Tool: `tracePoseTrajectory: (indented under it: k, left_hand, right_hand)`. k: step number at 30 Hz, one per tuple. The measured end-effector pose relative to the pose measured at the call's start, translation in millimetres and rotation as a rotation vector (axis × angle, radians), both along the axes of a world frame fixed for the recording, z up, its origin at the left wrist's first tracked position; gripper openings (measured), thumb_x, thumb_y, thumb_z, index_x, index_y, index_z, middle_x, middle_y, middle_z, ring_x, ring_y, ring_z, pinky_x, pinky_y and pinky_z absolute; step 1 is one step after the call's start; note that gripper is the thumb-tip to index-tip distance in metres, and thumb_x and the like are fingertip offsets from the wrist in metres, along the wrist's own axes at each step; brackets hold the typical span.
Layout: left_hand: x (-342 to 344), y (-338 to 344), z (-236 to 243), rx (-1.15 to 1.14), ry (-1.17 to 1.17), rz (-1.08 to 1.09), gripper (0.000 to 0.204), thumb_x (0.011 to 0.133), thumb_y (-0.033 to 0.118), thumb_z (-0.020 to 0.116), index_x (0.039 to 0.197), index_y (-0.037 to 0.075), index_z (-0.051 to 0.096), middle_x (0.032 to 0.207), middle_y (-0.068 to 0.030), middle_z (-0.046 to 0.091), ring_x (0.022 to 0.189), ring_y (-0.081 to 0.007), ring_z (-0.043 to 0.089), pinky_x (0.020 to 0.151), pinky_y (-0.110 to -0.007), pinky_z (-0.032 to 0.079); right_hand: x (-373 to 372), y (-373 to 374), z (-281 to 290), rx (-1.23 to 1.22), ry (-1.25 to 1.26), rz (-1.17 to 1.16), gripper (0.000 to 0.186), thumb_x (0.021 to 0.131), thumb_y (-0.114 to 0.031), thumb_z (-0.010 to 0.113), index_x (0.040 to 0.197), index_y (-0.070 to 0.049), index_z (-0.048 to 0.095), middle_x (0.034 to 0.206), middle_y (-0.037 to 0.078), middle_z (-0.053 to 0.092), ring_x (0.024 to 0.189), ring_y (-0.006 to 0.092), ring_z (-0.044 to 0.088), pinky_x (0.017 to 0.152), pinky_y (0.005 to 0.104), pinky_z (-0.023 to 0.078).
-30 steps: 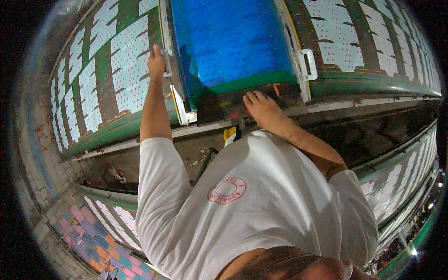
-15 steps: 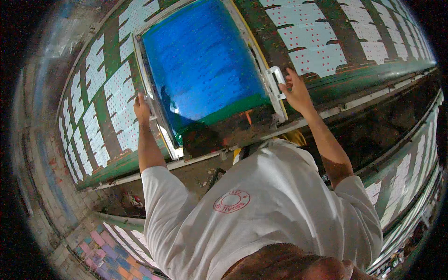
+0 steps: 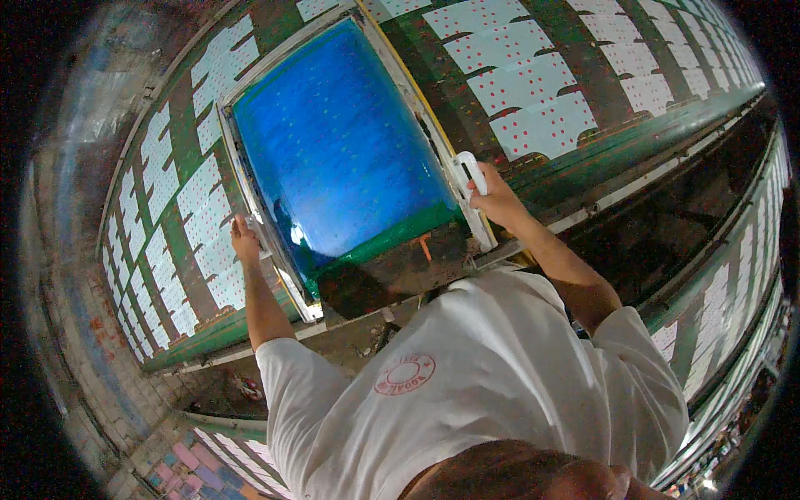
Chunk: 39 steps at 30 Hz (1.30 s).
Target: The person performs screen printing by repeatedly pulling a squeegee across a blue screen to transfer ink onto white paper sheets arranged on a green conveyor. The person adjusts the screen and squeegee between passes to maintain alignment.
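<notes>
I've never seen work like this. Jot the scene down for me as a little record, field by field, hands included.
Left hand: at the frame's left side; grip unclear
Right hand: holding a white handle on the right side
Frame: tilted in view, around a blue panel
Both sides: rows of dotted white pieces on a green table
Clothing: white shirt, red round print

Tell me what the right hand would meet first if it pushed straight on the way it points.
The right hand would first meet the white handle, which it already seems to touch; just past that lies the frame's right rail. Exact depth is unclear.
</notes>
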<state>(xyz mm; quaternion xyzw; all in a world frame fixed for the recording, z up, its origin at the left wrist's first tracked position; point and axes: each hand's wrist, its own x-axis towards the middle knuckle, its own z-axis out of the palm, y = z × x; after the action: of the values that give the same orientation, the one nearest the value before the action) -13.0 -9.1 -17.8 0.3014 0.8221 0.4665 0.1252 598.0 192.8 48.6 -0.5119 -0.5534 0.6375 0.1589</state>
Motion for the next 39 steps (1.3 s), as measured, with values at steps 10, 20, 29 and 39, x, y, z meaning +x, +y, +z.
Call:
tracePoseTrajectory:
  k: [10, 20, 29, 39]
  left_hand:
    - [29.3, 31.8, 59.0, -0.112, -0.322, 0.157, 0.046, 0.103, 0.054, 0.056, 0.124, 0.014, 0.064, 0.061, 0.0092, 0.041, 0.045, -0.0033, 0.034, 0.040, -0.022, 0.026]
    - [166.1, 160.3, 66.4, -0.038, -0.438, 0.100, 0.057, 0.104, 0.065, 0.044, 0.128, 0.015, 0.061, 0.063, 0.0030, 0.045, 0.047, -0.0064, 0.035, 0.041, -0.025, 0.027]
    - [381.0, 252.5, 61.9, 0.037, -0.452, 0.044, 0.054, 0.105, 0.062, 0.045, 0.125, 0.015, 0.062, 0.062, 0.0044, 0.041, 0.046, -0.0049, 0.034, 0.039, -0.023, 0.026]
    - [434.8, 274.5, 47.8, 0.108, -0.404, 0.086, 0.038, 0.104, 0.050, 0.057, 0.117, 0.015, 0.065, 0.063, 0.0073, 0.044, 0.048, -0.0041, 0.038, 0.042, -0.023, 0.029]
  right_hand:
    - [17.4, 22.5, 39.5, -0.056, 0.093, 0.029, 0.079, 0.076, 0.000, 0.066, 0.150, -0.004, 0.036, 0.116, 0.009, 0.051, 0.090, 0.0156, 0.053, 0.086, 0.0330, 0.049]
    - [172.9, 138.8, 18.2, 0.041, 0.075, -0.085, 0.077, 0.079, 0.001, 0.068, 0.150, -0.007, 0.040, 0.117, 0.007, 0.058, 0.096, 0.0143, 0.055, 0.090, 0.0319, 0.048]
    - [342.1, 242.2, -14.1, 0.118, -0.028, -0.171, 0.068, 0.078, 0.001, 0.070, 0.142, -0.007, 0.049, 0.116, 0.004, 0.056, 0.107, 0.0143, 0.056, 0.093, 0.0314, 0.048]
    - [406.7, 266.6, -32.4, 0.125, -0.038, -0.142, 0.072, 0.081, 0.002, 0.064, 0.150, -0.004, 0.043, 0.128, 0.007, 0.056, 0.114, 0.0180, 0.057, 0.096, 0.0332, 0.047]
